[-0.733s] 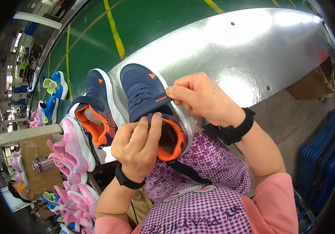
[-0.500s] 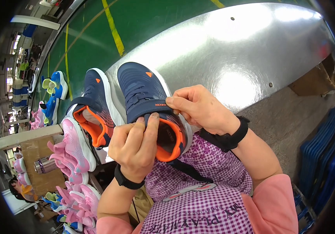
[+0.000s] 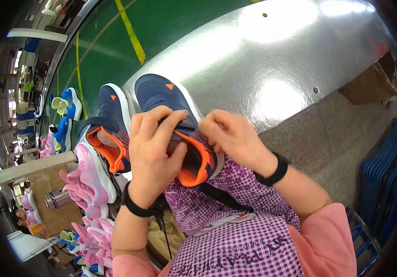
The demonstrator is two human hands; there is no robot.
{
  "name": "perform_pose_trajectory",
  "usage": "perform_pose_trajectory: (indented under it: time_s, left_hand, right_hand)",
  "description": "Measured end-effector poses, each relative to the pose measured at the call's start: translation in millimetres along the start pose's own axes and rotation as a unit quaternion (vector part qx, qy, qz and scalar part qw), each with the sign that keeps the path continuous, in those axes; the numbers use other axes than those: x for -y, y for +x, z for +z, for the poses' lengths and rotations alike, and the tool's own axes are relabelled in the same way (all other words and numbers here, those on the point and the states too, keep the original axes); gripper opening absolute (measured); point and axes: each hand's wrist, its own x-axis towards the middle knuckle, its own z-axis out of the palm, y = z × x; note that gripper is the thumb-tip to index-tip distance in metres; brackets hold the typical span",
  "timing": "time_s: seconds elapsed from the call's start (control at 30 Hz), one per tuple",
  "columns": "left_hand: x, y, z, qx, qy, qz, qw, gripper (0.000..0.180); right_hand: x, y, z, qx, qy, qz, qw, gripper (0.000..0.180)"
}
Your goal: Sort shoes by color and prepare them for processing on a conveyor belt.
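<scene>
i see my left hand (image 3: 154, 154) clamped over the navy shoe (image 3: 175, 124) at the table's (image 3: 263, 60) near edge, steadying it, while my right hand (image 3: 233, 138) pinches its strap. its twin (image 3: 108, 127) sits just left.

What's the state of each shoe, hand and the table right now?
Navy shoe: upright on the table edge, held by both hands.
Left hand: gripping the shoe's strap and collar.
Right hand: pinching the strap.
Second navy shoe: upright alongside, untouched.
Pink shoes: piled at left.
Metal table: shiny.
</scene>
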Motion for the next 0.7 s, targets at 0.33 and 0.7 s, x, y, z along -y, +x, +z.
perform_pose_trajectory:
  time_s: [0.33,0.7]
  left_hand:
    - [13.2,15.6,-1.0,0.082,-0.053,0.065,0.993,0.033]
    - [22.4,14.1,-0.9,0.066,-0.092,0.071,0.991,0.03]
  right_hand:
    - [-38.1,-38.0,13.2,-0.08,-0.218,-0.332,0.914,0.08]
    - [-35.4,-36.4,20.7,-0.075,-0.252,-0.371,0.891,0.063]
